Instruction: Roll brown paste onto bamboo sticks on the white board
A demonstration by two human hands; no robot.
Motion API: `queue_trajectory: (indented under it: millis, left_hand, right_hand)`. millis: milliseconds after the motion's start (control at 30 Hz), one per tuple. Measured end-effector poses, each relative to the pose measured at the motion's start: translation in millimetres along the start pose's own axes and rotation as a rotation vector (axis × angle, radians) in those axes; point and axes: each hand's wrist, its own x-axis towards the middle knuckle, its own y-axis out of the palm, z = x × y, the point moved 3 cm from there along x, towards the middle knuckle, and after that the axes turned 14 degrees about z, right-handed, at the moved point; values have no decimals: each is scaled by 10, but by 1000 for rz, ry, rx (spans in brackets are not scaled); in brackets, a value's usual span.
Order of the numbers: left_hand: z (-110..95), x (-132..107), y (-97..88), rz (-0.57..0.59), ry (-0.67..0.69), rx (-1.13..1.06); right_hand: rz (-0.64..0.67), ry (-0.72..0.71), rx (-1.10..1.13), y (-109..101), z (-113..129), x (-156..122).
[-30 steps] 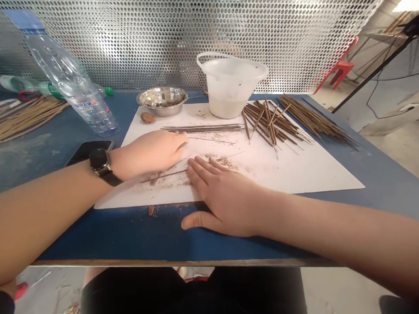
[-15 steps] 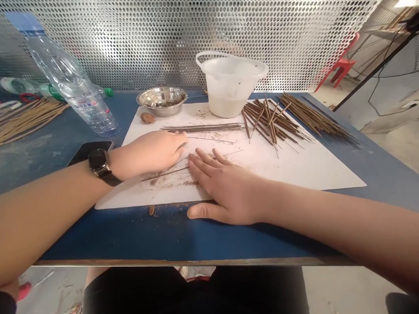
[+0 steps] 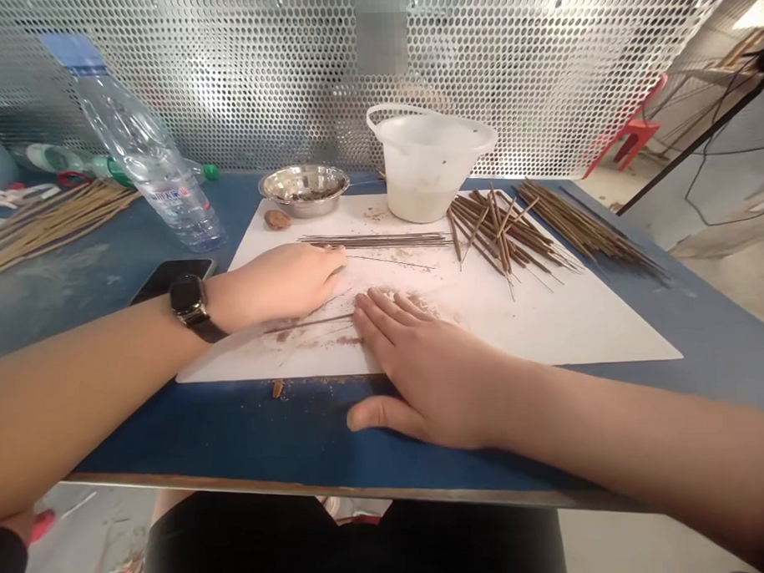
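Observation:
My right hand (image 3: 415,356) lies flat on the white board (image 3: 584,329), fingers stretched out and thumb apart over the board's front edge. A thin brown stick (image 3: 314,322) runs in under its fingertips. Farther back and to the left, my left hand (image 3: 287,277) rests on the board with its fingers bent and closed, the tips mostly hidden. A thin dark stick (image 3: 394,262) sticks out beside those fingertips; whether they grip it is unclear. Behind this hand lies a row of thin dark sticks (image 3: 380,240). Brown powder (image 3: 350,340) is smeared between the hands.
A brown lump (image 3: 277,220), a metal bowl (image 3: 303,189) and a white bucket (image 3: 437,167) stand at the back. Coated sticks (image 3: 499,228) are piled right, with another bundle (image 3: 593,229) beyond. A water bottle (image 3: 158,169) and a phone (image 3: 169,281) are left.
My right hand has slid back toward me, its fingers drawing away from my left hand. The left hand stays in place. The view has shifted slightly.

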Motion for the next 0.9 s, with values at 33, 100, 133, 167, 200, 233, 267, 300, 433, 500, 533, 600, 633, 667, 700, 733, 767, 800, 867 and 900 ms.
queue_trajectory:
  millis: [33, 100, 133, 167, 200, 233, 267, 300, 433, 500, 533, 600, 633, 667, 700, 733, 767, 800, 867, 900]
  left_hand:
    - [-2, 2, 1, 0, -1, 1]
    - [2, 7, 6, -3, 3, -1]
    - [7, 9, 10, -6, 8, -1]
    - [15, 11, 14, -10, 11, 1]
    - [22, 12, 18, -12, 15, 4]
    - [29, 12, 21, -15, 17, 8]
    - [34, 11, 23, -16, 17, 12]
    - [37, 10, 24, -17, 17, 13]
    - [25, 3, 23, -16, 9, 9]
    - [19, 4, 24, -11, 4, 13]
    - [17, 5, 25, -9, 1, 16]
    - [16, 5, 24, -8, -2, 20]
    - [16, 4, 23, -9, -5, 20]
    - [15, 2, 21, -10, -9, 19]
    - [13, 0, 18, -10, -13, 18]
    - [8, -2, 14, -9, -16, 17]
    - [2, -3, 12, -6, -17, 18]
    - [-5, -4, 10, -2, -18, 19]
    - [-15, -3, 9, 4, -20, 19]
    - [-15, -2, 10, 6, -26, 18]
  right_hand:
    - [12, 4, 3, 11, 20, -29]
    - [29, 23, 0, 6, 22, -40]
    - [31, 36, -9, -11, 2, -20]
    - [35, 46, -20, -33, -25, 11]
    - [40, 52, -30, -56, -52, 42]
    - [46, 54, -37, -74, -74, 65]
    - [52, 52, -37, -85, -86, 73]
    - [56, 47, -32, -87, -85, 64]
    - [49, 25, 15, -40, -37, -54]
    - [39, 12, 21, -31, -62, -65]
    - [30, 4, 14, -38, -91, -51]
    - [9, -16, -9, -62, -150, -10]
    - [3, -24, -18, -72, -167, 2]
    - [2, -27, -22, -74, -169, 2]
    - [5, -23, -22, -68, -155, -11]
    - [11, -12, -18, -55, -129, -33]
    - [16, 2, -14, -36, -97, -58]
    - [16, 18, -13, -17, -66, -81]
    - [2, 46, -20, 8, -32, -95]
    - [-10, 55, -28, 8, -36, -85]
